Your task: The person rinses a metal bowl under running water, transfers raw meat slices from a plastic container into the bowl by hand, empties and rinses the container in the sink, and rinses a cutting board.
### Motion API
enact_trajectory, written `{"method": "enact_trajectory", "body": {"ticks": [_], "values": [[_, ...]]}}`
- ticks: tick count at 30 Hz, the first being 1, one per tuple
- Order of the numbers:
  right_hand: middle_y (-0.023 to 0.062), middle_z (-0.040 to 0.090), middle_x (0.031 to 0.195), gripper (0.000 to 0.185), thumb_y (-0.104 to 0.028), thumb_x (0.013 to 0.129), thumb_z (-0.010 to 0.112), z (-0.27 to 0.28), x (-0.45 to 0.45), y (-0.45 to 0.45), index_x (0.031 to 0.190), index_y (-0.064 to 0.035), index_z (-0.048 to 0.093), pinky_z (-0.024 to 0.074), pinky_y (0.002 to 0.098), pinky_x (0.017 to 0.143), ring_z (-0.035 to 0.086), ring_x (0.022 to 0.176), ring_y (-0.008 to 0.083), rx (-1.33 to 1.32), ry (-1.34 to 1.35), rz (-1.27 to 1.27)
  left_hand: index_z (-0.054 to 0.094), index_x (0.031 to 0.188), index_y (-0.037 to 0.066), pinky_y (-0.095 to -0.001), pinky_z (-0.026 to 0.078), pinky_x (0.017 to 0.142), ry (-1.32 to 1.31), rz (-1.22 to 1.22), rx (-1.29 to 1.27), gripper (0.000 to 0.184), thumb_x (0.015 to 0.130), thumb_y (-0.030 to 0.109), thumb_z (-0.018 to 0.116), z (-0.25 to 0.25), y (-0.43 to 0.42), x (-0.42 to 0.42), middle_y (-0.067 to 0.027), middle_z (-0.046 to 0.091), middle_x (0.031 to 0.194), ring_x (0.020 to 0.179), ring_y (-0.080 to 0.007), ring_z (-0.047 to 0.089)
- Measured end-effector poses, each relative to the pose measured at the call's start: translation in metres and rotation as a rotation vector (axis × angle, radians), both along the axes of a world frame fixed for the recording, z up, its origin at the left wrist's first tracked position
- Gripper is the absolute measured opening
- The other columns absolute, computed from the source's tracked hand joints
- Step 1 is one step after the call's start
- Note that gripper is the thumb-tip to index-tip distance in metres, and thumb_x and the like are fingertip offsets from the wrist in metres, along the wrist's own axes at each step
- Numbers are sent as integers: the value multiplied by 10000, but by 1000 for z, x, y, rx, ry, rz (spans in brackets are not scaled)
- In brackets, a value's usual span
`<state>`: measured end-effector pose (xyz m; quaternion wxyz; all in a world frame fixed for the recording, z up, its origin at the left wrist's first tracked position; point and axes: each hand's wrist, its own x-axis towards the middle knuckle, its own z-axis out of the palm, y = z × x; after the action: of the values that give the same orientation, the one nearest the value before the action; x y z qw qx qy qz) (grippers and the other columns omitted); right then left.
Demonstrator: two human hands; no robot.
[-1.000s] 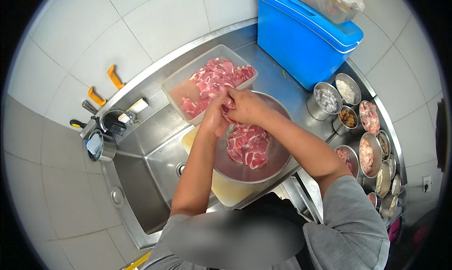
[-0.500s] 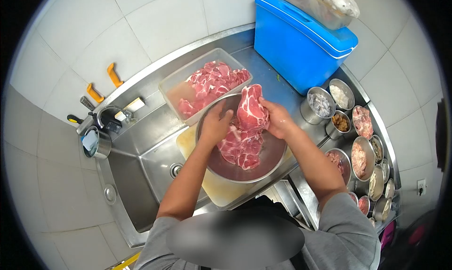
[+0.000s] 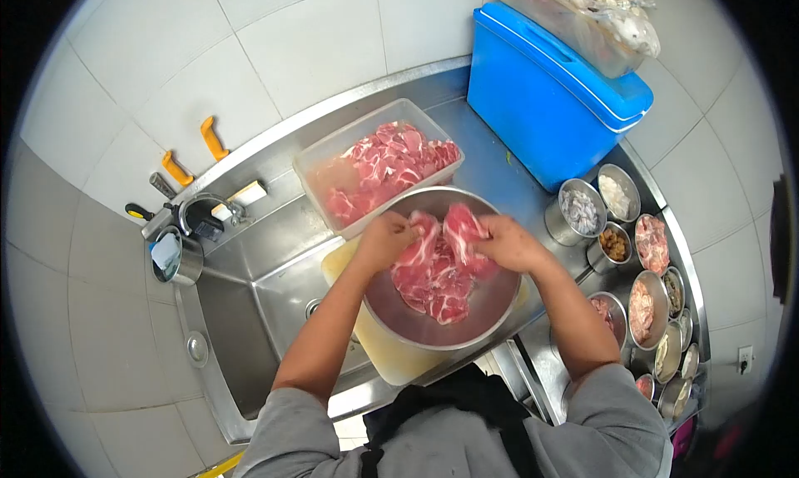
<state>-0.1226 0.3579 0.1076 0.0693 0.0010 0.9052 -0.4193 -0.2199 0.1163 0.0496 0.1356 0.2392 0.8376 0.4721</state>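
A round metal bowl (image 3: 399, 321) rests partly over a yellowish cutting board (image 3: 391, 357). Slices of raw red meat (image 3: 441, 291) lie in it. My left hand (image 3: 386, 241) pinches one meat slice over the bowl's left side. In my right hand (image 3: 509, 245) is another slice, slightly blurred by motion, at the right. Both slices hang down onto the meat below, and whether they are joined is unclear. Behind the bowl, a clear plastic tub (image 3: 312, 174) holds more raw meat slices (image 3: 391, 166) in reddish liquid.
A steel sink (image 3: 279, 311) with a faucet (image 3: 204, 211) lies to the left, with orange-handled tools (image 3: 214, 138) by the wall. The blue cooler (image 3: 549, 103) stands at the back right. Several metal containers (image 3: 576, 213) of food line the right side.
My left hand, open over the bowl half a second ago, has closed on meat. The large slice raised in my right hand is lower, and meat is now spread between both hands.
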Motion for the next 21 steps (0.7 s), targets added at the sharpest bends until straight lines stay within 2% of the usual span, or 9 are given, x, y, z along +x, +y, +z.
{"method": "enact_trajectory", "body": {"ticks": [2,4,6,7,10,13,15,18,21], "values": [[111,678,1042,453,-58,810,657,-30,12,6,1254,-30,570,496,303,848,635,957,164,-198,-53,94,698,951,31,-328,494,737,43,167,-49,253,811,240,724,0,-1,-45,-147,673,820,781,-220,647],[111,649,1120,486,-34,819,653,-26,26,3,1292,-31,542,489,301,884,621,1014,167,-55,67,46,719,1042,68,-327,512,796,92,333,-93,326,795,277,754,-9,3,-97,-179,707,941,872,-227,675],[111,621,1198,521,-10,828,650,-23,37,2,1331,-32,515,483,300,920,607,1071,170,96,199,-6,610,1279,131,-368,479,931,210,24,-477,646,715,379,805,-16,11,-143,-254,590,1250,1151,-318,593],[126,599,1232,479,-13,831,649,-27,46,3,1298,-30,541,487,310,919,594,1096,180,-105,140,-94,610,1279,131,-368,479,931,214,19,-469,646,715,379,805,-24,21,-149,-254,590,1250,1151,-318,593],[135,572,1274,426,-6,838,646,-22,76,2,1257,-26,574,493,320,916,583,1123,196,-352,61,-228,176,1533,190,-472,319,1115,195,105,-843,1063,707,519,760,-35,67,-152,-244,102,1570,1410,-460,226],[121,564,1285,377,29,849,633,-26,91,19,1221,-17,593,498,317,907,595,1102,200,-339,85,-235,240,1514,222,-569,275,1115,159,199,-549,1033,682,522,771,-86,67,-201,-198,141,1574,1415,-454,209],[126,568,1277,349,53,852,622,-23,99,27,1195,-9,603,502,307,891,611,1068,194,-377,104,-341,269,1503,194,-527,303,1112,164,157,-536,944,739,503,729,-88,48,-205,-202,221,1551,1399,-445,260],[120,591,1243,319,69,857,608,-35,105,38,1167,-7,614,506,295,858,626,1020,174,-452,169,-396,298,1495,180,-487,287,1120,337,-29,-845,743,872,481,571,-67,18,-183,-228,292,1518,1396,-436,279],[119,603,1220,311,74,855,605,-41,104,40,1155,-10,620,506,288,842,631,1001,167,-523,181,-422,317,1491,177,-487,234,1145,402,-119,-1094,720,885,498,535,-146,-52,-204,-232,279,1526,1407,-432,259]]}}
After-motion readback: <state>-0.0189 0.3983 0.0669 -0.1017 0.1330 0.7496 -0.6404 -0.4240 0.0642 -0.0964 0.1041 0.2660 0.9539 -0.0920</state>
